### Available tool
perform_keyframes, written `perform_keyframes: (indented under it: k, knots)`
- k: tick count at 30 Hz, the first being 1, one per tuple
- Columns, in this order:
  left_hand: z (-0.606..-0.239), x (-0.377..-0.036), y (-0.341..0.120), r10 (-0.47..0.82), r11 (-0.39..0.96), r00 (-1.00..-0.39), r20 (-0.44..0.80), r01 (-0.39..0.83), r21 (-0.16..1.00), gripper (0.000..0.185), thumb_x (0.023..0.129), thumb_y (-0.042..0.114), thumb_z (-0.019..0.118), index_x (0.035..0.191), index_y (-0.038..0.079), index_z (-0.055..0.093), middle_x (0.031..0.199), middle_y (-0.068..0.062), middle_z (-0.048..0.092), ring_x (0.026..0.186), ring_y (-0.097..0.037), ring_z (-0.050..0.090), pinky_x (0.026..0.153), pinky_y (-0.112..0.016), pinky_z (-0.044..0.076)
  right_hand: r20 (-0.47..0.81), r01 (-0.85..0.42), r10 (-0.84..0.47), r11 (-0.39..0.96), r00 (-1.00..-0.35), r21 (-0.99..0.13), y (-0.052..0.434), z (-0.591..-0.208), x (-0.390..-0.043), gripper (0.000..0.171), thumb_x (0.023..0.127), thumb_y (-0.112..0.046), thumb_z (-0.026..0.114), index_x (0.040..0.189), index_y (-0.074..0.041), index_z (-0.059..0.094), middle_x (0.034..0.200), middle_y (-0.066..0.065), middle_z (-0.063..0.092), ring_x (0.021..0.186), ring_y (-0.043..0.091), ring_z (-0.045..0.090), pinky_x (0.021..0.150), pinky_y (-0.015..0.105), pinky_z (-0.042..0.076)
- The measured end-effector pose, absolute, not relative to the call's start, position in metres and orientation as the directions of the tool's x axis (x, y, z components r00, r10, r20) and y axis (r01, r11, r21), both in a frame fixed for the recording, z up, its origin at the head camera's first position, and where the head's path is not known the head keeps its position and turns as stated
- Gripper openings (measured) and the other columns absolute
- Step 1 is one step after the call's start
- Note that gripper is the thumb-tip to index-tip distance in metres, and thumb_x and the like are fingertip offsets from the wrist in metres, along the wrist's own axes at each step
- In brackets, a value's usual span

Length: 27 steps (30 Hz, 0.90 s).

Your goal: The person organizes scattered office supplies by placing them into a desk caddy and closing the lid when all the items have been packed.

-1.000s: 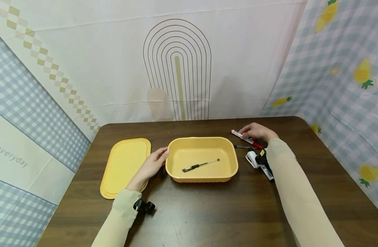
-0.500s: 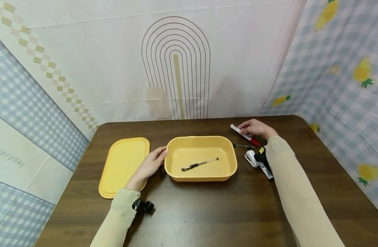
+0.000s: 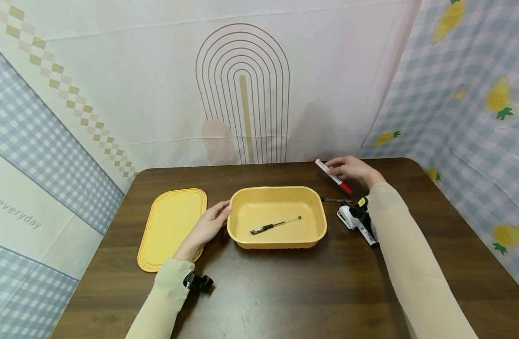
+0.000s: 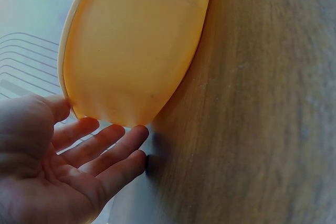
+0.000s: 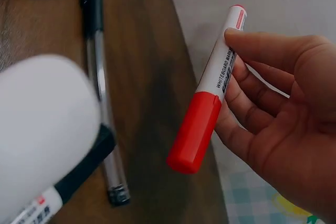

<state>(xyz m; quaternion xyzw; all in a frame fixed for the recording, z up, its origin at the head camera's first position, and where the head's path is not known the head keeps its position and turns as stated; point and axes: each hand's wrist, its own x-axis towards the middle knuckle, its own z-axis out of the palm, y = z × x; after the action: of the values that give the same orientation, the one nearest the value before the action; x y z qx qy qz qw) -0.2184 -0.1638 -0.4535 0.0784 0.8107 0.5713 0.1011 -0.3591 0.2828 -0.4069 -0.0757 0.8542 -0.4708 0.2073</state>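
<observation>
My right hand (image 3: 350, 168) holds a whiteboard marker (image 3: 333, 175) with a red cap, lifted off the table behind the yellow tray (image 3: 323, 221). In the right wrist view the marker (image 5: 206, 103) lies across my curled fingers (image 5: 252, 114), thumb on its white end. My left hand (image 3: 208, 226) rests with straight fingers against the tray's left wall, also shown in the left wrist view, where the fingers (image 4: 105, 150) touch the tray (image 4: 131, 45). A black gel pen (image 3: 275, 226) lies inside the tray.
A yellow lid (image 3: 170, 226) lies flat left of the tray. Right of the tray on the table (image 3: 284, 292) sit a black pen (image 3: 333, 200), a white object (image 3: 346, 217) and another marker (image 3: 366, 232). Patterned cloth walls stand behind and beside.
My right hand has lifted the red-capped marker off the table and drawn it slightly back and up. The left hand stays on the tray's side.
</observation>
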Motion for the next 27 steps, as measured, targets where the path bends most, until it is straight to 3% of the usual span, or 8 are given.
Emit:
perform_keyframes:
  k: [10, 18, 27]
  knots:
    - [-0.452, -0.218, -0.164, 0.249, 0.329, -0.965, -0.078, 0.009, 0.944, 0.051, 0.109, 0.03, 0.047, 0.148, -0.002, 0.045, 0.143, -0.022, 0.054, 0.127, -0.03, 0.056, 0.101, -0.041, 0.05, -0.222, 0.02, -0.331, 0.518, -0.917, -0.855, 0.269, -0.388, -0.358, 0.046, 0.101, -0.016, 0.062, 0.142, 0.001, 0.053, 0.13, 0.019, 0.057, 0.111, 0.026, 0.056, 0.095, 0.042, 0.051]
    - [-0.453, -0.219, -0.165, 0.25, 0.341, -0.964, -0.092, -0.001, 0.94, 0.052, 0.108, 0.033, 0.048, 0.149, 0.0, 0.046, 0.143, -0.02, 0.054, 0.128, -0.029, 0.055, 0.103, -0.043, 0.049, -0.194, 0.0, -0.361, 0.471, -0.912, -0.882, 0.251, -0.37, -0.354, 0.044, 0.099, -0.014, 0.066, 0.139, 0.002, 0.056, 0.122, 0.013, 0.06, 0.102, 0.02, 0.059, 0.09, 0.04, 0.053]
    - [-0.451, -0.217, -0.164, 0.253, 0.35, -0.964, -0.082, 0.012, 0.937, 0.051, 0.109, 0.031, 0.047, 0.149, 0.0, 0.046, 0.143, -0.019, 0.055, 0.127, -0.029, 0.056, 0.102, -0.043, 0.05, -0.159, -0.06, -0.415, 0.466, -0.896, -0.883, 0.227, -0.354, -0.353, 0.043, 0.098, -0.016, 0.068, 0.138, -0.002, 0.059, 0.124, 0.012, 0.062, 0.102, 0.02, 0.06, 0.088, 0.037, 0.053]
